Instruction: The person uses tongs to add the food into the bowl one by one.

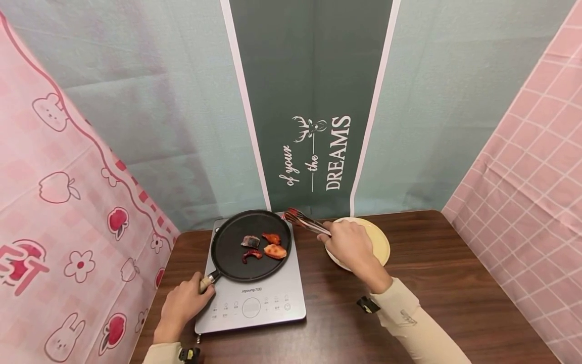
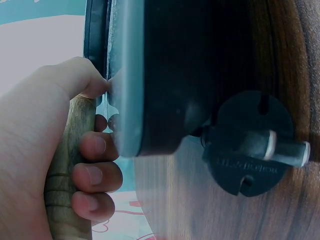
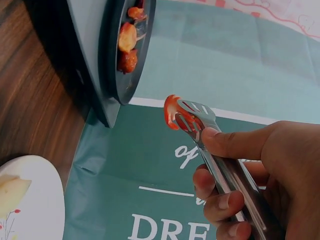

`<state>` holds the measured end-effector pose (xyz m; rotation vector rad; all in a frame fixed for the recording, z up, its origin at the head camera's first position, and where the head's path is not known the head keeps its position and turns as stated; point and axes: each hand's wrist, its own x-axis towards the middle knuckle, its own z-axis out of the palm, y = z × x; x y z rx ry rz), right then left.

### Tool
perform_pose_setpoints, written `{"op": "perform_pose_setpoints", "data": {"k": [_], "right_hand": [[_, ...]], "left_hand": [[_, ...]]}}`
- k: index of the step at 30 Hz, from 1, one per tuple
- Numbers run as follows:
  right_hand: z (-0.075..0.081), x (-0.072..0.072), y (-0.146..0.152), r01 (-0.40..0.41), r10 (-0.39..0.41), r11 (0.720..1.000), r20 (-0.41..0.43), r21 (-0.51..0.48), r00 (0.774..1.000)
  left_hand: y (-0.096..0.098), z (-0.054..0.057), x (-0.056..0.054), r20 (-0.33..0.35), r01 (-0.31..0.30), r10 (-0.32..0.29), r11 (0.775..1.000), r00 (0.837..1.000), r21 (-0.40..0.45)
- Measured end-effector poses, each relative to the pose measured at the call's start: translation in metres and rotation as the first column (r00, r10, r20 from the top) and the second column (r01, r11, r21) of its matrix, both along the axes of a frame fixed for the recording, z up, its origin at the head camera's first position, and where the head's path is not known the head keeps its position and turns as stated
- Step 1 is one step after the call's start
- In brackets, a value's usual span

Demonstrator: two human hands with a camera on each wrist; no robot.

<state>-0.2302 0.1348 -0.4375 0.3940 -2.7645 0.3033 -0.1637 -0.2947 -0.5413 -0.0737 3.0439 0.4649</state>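
Note:
My left hand [image 1: 184, 303] grips the wooden handle [image 2: 60, 195] of a round black frying pan [image 1: 232, 253], fingers curled around it. Several pieces of food lie in the pan's right half: a grey fish-like piece [image 1: 250, 241], a dark red curled piece [image 1: 251, 255], a reddish-brown piece [image 1: 271, 238] and a golden piece [image 1: 275, 251]. Metal tongs [image 3: 220, 165] are held in my right hand [image 1: 352, 245], thumb on one side and fingers on the other. Between the slotted tips is a curved orange-red piece of food [image 3: 172, 112], just right of the pan's rim.
Under the pan is a silver induction cooker [image 1: 273, 313] on the brown wooden table [image 1: 432, 263]. A pale yellow plate [image 1: 381, 242], partly behind my right hand, bears a pale piece [image 3: 12, 194]. Printed cloths [image 1: 309, 76] stand around the table's back and sides.

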Motion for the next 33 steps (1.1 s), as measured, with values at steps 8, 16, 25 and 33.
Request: {"op": "perform_pose_setpoints", "data": {"k": [8, 16, 25, 33], "right_hand": [[0.002, 0.001, -0.011, -0.030, 0.030, 1.000, -0.020, -0.003, 0.999], [0.003, 0.002, -0.022, -0.039, 0.039, 0.999, -0.018, -0.011, 0.999], [0.001, 0.001, -0.033, -0.062, 0.062, 0.998, -0.016, 0.009, 0.998], [-0.002, 0.002, -0.043, -0.087, 0.087, 0.996, 0.002, -0.005, 0.996]], "left_hand": [[0.000, 0.001, 0.000, 0.005, 0.002, -0.002, 1.000, 1.000, 0.001], [0.000, 0.001, 0.000, 0.000, 0.004, -0.004, 1.000, 1.000, 0.001], [0.000, 0.000, 0.000, 0.002, 0.005, -0.005, 1.000, 1.000, 0.000], [0.000, -0.001, -0.001, -0.016, -0.001, 0.001, 1.000, 1.000, -0.004]]}}
